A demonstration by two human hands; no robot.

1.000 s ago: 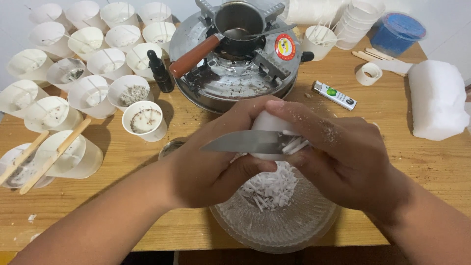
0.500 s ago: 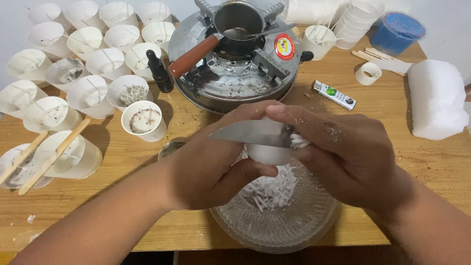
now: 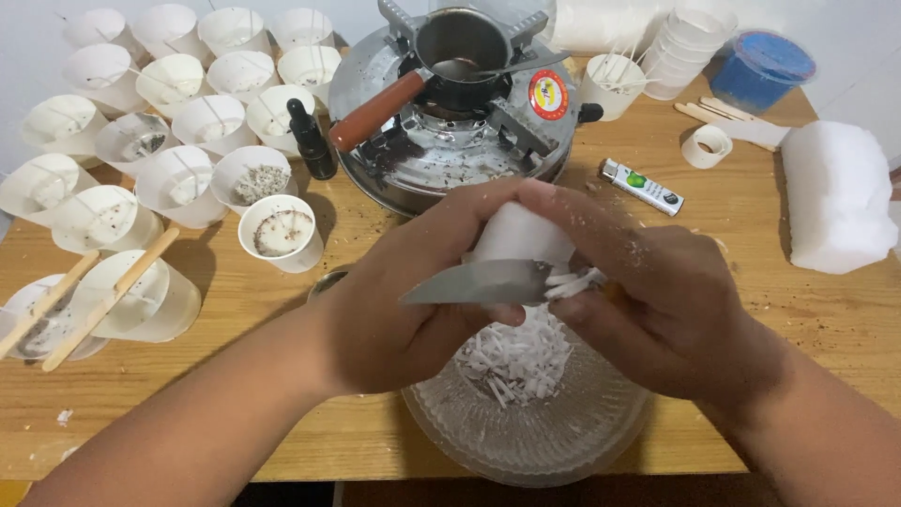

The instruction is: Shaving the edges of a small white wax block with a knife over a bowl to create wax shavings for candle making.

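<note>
We are gripping a white wax block in our left hand while our right hand is closing around a knife — its blade is lying across the block, above a glass bowl at the desk's near edge that is holding white shavings. A round red-and-yellow label is showing on the metal stove at the far edge, and a small green-and-white lighter is lying beside it. White cups with wicks are crowding the far left corner — one is holding dark specks. A blue tub is sitting at the far right corner.
</note>
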